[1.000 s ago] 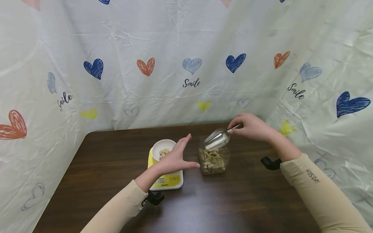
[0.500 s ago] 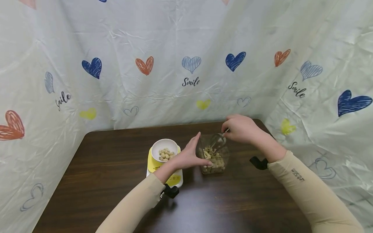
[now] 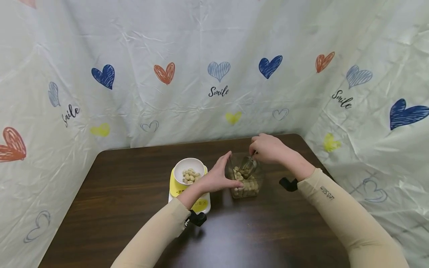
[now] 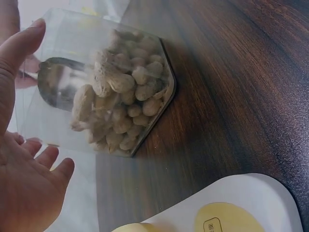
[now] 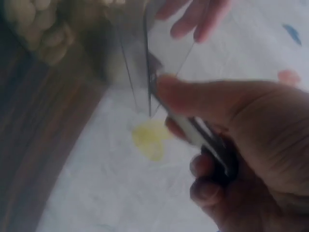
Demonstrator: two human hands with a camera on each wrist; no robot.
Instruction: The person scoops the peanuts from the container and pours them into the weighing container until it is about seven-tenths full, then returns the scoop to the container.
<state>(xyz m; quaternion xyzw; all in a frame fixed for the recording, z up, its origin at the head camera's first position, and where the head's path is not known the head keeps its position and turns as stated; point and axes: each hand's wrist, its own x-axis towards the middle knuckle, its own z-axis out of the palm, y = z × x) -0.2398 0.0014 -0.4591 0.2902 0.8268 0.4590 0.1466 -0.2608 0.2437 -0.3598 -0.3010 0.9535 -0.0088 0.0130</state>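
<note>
Curled fingers of the right hand point(image 3: 268, 149) grip the handle of a shiny metal scoop point(image 3: 248, 166), its scooping end down inside a clear, straight-sided container point(image 3: 237, 160) of tan unshelled peanuts point(image 3: 247, 190). The left hand point(image 3: 217, 179) spreads thumb and fingers wide about the container's upper walls. Further left, a round white bowl point(image 3: 180, 165) holding peanuts sits on a yellow-and-white digital scale point(image 3: 175, 189), on a dark brown wood-grain table point(image 3: 134, 182)

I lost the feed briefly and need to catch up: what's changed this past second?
The right hand lowered the scoop from above the clear container into it, down to the peanuts. The left hand moved right, to the container's side. Scale, bowl and container stayed put.
</note>
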